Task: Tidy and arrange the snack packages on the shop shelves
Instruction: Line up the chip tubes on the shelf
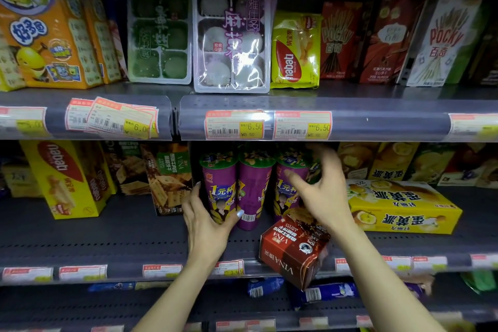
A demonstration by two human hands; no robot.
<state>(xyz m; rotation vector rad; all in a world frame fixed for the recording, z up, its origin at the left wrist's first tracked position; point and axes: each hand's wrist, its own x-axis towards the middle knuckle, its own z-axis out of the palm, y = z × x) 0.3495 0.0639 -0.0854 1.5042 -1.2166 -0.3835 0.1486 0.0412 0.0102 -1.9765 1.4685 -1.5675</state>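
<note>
Hands at a row of purple chip cups on the middle shelf.

The left hand [206, 219] gripped the leftmost purple chip cup [218, 188], thumb curled across its front and fingers round its left side; two more purple cups [254, 191] stood upright just beside it, touching in a row. The right hand [320, 191] hovered before the rightmost cup, fingers spread wide and loosely bent, holding nothing. A red-brown VINA box [293, 248] lay tilted at the middle shelf [107, 232] front edge, under the right wrist. A yellow egg-pie box [404, 207] lay flat to the right.
</note>
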